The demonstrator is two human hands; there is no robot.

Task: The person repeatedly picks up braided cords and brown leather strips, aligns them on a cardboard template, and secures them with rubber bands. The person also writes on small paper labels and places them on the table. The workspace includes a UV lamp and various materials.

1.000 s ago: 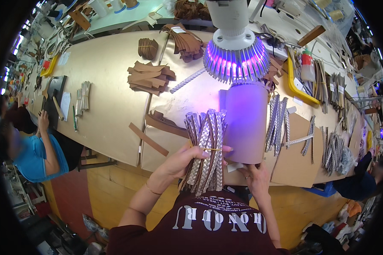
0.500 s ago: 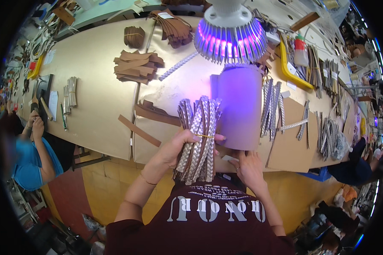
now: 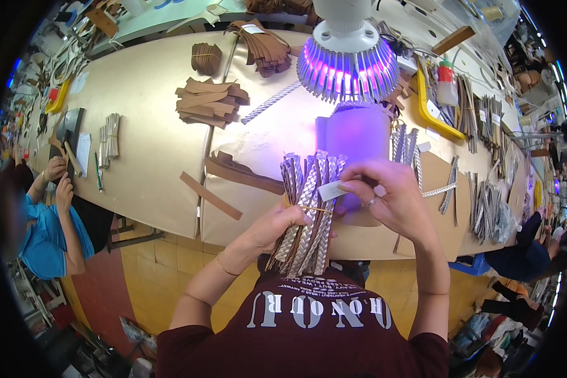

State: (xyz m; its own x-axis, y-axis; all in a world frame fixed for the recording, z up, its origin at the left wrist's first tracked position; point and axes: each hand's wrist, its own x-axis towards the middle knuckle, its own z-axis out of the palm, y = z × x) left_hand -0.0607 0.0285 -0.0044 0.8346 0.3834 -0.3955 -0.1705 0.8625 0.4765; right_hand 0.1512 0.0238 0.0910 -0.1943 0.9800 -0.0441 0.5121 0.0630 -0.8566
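Note:
A bundle of silvery braided strips (image 3: pixel 303 244), bound with a yellowish elastic band (image 3: pixel 319 210), stands nearly upright over the table's near edge. My left hand (image 3: pixel 269 228) is wrapped around its middle from the left. Between thumb and forefinger my right hand (image 3: pixel 394 195) pinches a small white paper label (image 3: pixel 329 191). The label lies against the front of the bundle, just above the band. Behind the bundle is a rounded, purple-lit sheet (image 3: pixel 358 135) under a finned lamp (image 3: pixel 348 66).
Brown leather strips (image 3: pixel 211 101) lie in piles at the far left, with a loose strip (image 3: pixel 211 195) nearer. Right are cardboard (image 3: pixel 441 220), more braided strips (image 3: pixel 490 205), a yellow tray (image 3: pixel 429 116) and a bottle (image 3: pixel 446 88). A person in blue (image 3: pixel 47 236) works at left.
My right hand has risen from the table's near edge to the bundle, bringing the white label with it. The bundle stays in my left hand, shifted slightly right.

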